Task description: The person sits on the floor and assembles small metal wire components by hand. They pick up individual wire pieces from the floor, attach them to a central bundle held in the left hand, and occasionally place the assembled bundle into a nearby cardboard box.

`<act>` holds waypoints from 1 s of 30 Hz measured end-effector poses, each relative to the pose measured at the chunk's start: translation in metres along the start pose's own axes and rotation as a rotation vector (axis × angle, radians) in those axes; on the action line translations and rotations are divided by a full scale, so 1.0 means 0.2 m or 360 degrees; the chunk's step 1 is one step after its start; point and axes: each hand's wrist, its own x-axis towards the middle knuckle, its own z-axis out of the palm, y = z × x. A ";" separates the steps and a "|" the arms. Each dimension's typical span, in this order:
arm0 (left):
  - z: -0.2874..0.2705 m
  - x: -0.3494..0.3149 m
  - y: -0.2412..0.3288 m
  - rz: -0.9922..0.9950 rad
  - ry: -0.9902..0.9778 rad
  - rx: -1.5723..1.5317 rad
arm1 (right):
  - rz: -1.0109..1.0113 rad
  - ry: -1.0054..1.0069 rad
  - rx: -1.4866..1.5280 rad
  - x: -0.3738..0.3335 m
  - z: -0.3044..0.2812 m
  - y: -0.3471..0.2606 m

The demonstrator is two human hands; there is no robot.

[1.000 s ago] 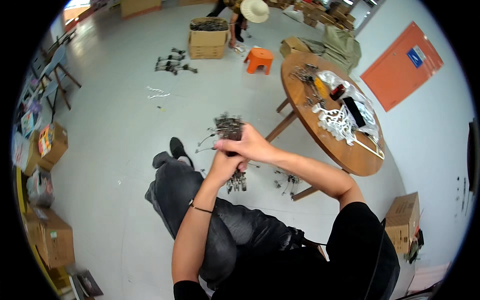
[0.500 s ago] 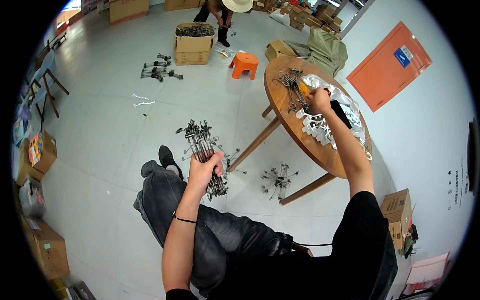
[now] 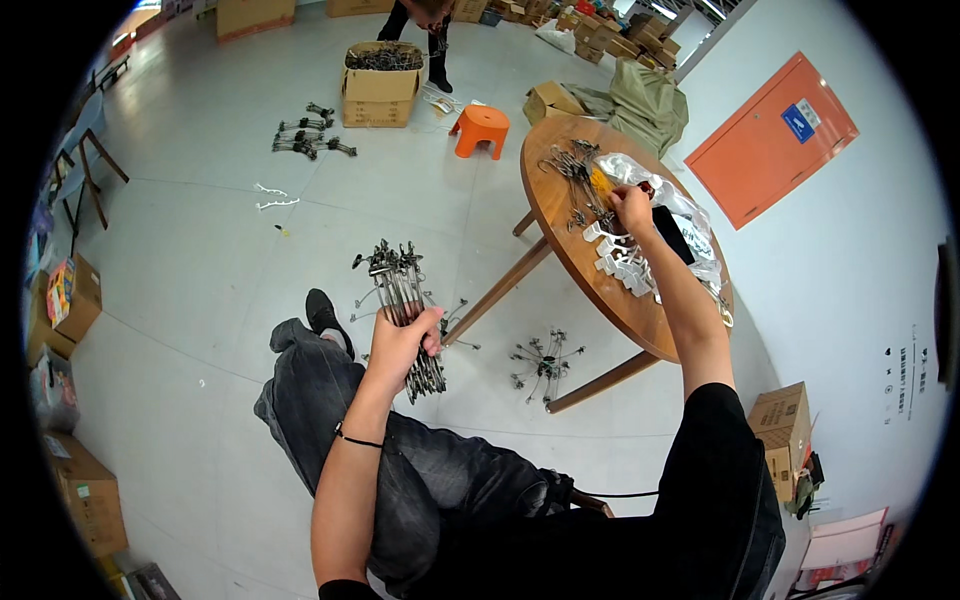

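Roughly forward, slightly left: long axis of metal bundle (image 3: pixel 403 288), left hand (image 3: pixel 400 345) curled round it (unclear grip: right hand (image 3: pixel 632 210)).

In my view, a squat orange plastic stool (image 3: pixel 481 126) stands at twelve o'clock, a rumpled olive-green sheet (image 3: pixel 647 105) lies at one, and a brown cardboard box (image 3: pixel 780 420) sits at four.

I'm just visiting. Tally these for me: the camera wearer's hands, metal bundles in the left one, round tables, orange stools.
Left hand and right hand: 2
Metal bundle in left hand: 1
Round table: 1
Orange stool: 1
Total: 5
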 end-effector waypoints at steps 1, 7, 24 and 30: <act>0.00 0.00 0.00 -0.0008 0.0009 -0.0003 | 0.0073 -0.0101 -0.0084 0.00 0.02 -0.01; -0.01 -0.02 -0.01 0.0005 0.0028 0.0023 | 0.0073 0.0027 -0.0066 0.07 0.10 0.01; 0.02 -0.01 -0.01 0.0034 -0.0040 0.0006 | 0.0933 -0.0216 0.1413 0.16 -0.21 0.01; -0.03 -0.02 -0.01 0.0056 -0.0043 0.0136 | 0.0370 -0.0736 0.2324 -0.17 -0.36 -0.67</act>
